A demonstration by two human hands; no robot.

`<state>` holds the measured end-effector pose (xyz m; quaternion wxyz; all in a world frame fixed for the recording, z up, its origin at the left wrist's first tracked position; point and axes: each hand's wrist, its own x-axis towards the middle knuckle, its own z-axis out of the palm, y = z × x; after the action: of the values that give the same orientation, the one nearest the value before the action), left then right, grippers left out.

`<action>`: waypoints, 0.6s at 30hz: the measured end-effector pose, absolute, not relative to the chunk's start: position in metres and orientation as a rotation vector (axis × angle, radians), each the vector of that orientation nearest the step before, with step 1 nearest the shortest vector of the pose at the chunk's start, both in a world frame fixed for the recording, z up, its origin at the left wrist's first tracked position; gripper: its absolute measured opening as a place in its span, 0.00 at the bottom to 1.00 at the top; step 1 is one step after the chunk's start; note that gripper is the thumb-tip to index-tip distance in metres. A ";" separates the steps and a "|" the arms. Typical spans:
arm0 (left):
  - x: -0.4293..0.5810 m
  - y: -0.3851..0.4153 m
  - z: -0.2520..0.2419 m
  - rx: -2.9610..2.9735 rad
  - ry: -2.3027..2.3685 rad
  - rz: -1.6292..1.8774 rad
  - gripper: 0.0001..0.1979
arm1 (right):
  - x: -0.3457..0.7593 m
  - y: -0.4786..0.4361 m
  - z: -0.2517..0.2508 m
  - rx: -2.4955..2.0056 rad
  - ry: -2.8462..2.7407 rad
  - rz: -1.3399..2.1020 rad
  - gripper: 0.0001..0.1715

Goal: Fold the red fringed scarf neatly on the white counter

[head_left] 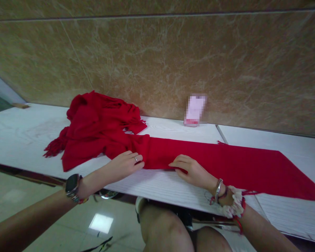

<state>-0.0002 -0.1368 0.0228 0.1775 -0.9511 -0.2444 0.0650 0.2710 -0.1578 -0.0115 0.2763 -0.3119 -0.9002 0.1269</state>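
A red scarf (199, 153) lies along the white tabletop, flat and smooth on the right with a slanted right end. Toward the left it passes into a crumpled red heap (90, 120) with fringed ends; whether the heap is all one scarf I cannot tell. My left hand (130, 162) grips the cloth where the wrinkled part meets the flat strip, its fingers curled. At the strip's front edge, my right hand (190, 169) pinches the cloth between thumb and fingers.
A pink phone-like object (195, 110), blurred out, leans against the brown marbled wall (157, 63) behind the table. The white table (23, 129) is narrow, with its front edge close to my knees (170, 227). A seam crosses the tabletop at right.
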 end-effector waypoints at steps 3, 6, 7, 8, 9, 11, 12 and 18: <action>0.001 -0.139 0.014 -2.698 -0.676 0.206 0.10 | 0.271 -0.158 -0.013 -0.881 -2.490 0.323 0.15; -0.002 -0.138 0.013 -2.706 -0.659 0.197 0.11 | 0.271 -0.159 -0.013 -0.909 -2.517 0.304 0.15; -0.003 -0.138 0.015 -2.706 -0.651 0.193 0.12 | 0.271 -0.159 -0.013 -0.909 -2.518 0.309 0.16; -0.004 -0.138 0.016 -2.707 -0.647 0.188 0.13 | 0.271 -0.160 -0.012 -0.906 -2.517 0.315 0.16; -0.006 -0.139 0.018 -2.713 -0.646 0.185 0.14 | 0.271 -0.160 -0.011 -0.902 -2.515 0.323 0.16; -0.007 -0.143 0.019 -2.736 -0.649 0.197 0.17 | 0.271 -0.161 -0.009 -0.892 -2.517 0.352 0.16; -0.008 -0.146 0.018 -2.752 -0.650 0.214 0.18 | 0.271 -0.161 -0.009 -0.879 -2.528 0.379 0.16; -0.012 -0.147 0.017 -2.862 -0.707 0.230 0.19 | 0.271 -0.162 -0.011 -0.779 -2.613 0.555 0.21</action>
<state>-0.0122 -0.1469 0.0167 0.0920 -0.9638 -0.2379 0.0775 0.2710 -0.1623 -0.0105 0.1787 -0.2755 -0.9239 0.1962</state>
